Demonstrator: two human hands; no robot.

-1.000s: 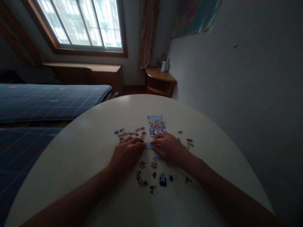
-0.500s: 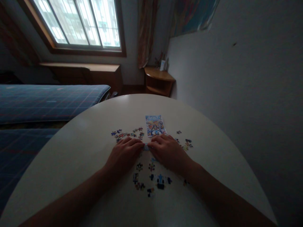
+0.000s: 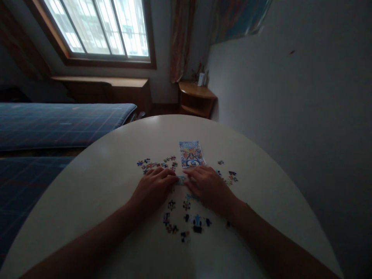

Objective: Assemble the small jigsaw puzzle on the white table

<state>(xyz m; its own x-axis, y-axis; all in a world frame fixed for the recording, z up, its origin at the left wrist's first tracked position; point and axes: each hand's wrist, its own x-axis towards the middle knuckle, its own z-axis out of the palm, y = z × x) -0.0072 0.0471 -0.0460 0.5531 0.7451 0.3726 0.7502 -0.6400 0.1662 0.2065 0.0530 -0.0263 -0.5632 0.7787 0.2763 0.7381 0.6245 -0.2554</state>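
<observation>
A small light-blue group of joined puzzle pieces (image 3: 181, 180) lies on the table between my hands. My left hand (image 3: 155, 185) has its fingers together and its tips on the left end of those pieces. From the other side, my right hand (image 3: 207, 186) holds their right end, thumb and forefinger close around it. Just beyond my hands lies the puzzle's picture sheet (image 3: 192, 154), showing a blue cartoon dog. Closer to me is a larger joined patch of blue puzzle pieces (image 3: 197, 222). Another light-blue piece is partly hidden under my right hand.
Loose puzzle pieces (image 3: 155, 165) are scattered left of the sheet, with more pieces (image 3: 232, 176) at the right. Several single pieces (image 3: 171, 205) lie nearer me. The round white table (image 3: 116, 155) stands beside a plaid mattress (image 3: 64, 124) and a wall (image 3: 290, 108).
My right fingertips have shifted slightly to the right, showing more of the light-blue pieces. My left hand has barely moved. The view has tilted slightly.
</observation>
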